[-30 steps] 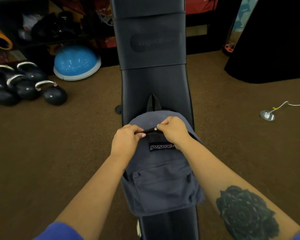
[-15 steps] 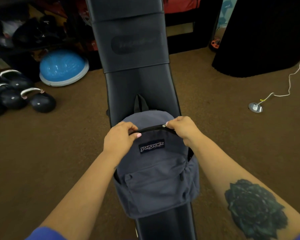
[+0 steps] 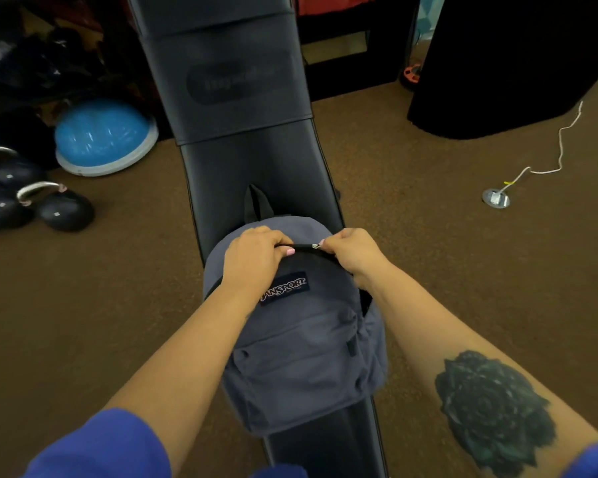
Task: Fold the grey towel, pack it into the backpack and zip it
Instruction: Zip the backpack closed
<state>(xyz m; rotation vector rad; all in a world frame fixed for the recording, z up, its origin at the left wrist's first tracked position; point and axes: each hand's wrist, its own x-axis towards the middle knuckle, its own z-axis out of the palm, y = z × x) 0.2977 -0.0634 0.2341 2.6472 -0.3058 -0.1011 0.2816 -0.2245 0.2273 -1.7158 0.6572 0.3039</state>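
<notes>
A grey-blue backpack [image 3: 301,350] lies on a long black padded bench [image 3: 256,174], front pocket up. My left hand [image 3: 256,260] grips the top of the bag by the zipper track. My right hand [image 3: 351,251] pinches the zipper pull [image 3: 315,246] at the top right of the arc. The zipper looks shut between my hands; a dark gap [image 3: 366,303] shows down the bag's right side. The grey towel is not visible.
The bench runs away from me over brown carpet [image 3: 428,270]. Black kettlebells [image 3: 63,208] and a blue half-ball [image 3: 104,139] sit at the left. A floor socket with a white cable [image 3: 496,198] lies at the right, near a black draped object [image 3: 518,63].
My right hand has drawn the zipper pull to the right along the top of the bag, away from my left hand. The view has shifted a little.
</notes>
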